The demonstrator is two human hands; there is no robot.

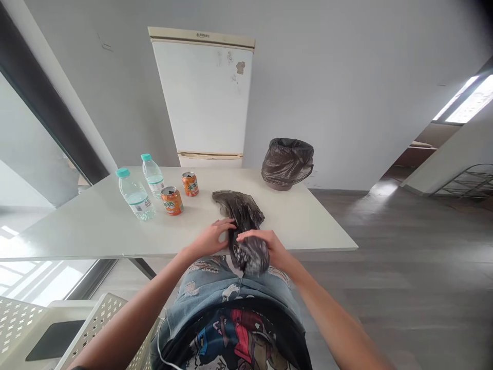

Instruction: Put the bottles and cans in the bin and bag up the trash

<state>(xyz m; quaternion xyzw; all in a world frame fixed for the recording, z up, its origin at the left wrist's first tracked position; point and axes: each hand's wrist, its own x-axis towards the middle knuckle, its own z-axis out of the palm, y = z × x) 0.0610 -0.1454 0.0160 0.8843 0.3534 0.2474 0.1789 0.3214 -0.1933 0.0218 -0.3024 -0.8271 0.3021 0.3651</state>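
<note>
so there's a black plastic bag [246,208] at the near edge of the white table [308,221], its flared end flat on the top and a bunched end sagging over the edge by the person's lap. that lower wad is smeared by blur, so i can't make out the folds or whether anything's inside.

the right hand [271,246] has hold of the bunched part – fingers laid across it, half closed, thumb lost behind the plastic. the left hand [215,237] is half open with a gap between thumb and fingers, fingertips touching the bag's side; can't tell if it's pinching any of it.

further back on the right there's a bin [283,187] mostly hidden by its dark liner [287,162], only a bit of brown base peeking out. over on the left, two clear bottles [136,198] with teal caps and two orange cans [172,201] – the print's too small to read. the fridge [208,97] loses its lower part behind the table, and the cream chair [92,329] at lower left is cut off by the frame.
</note>
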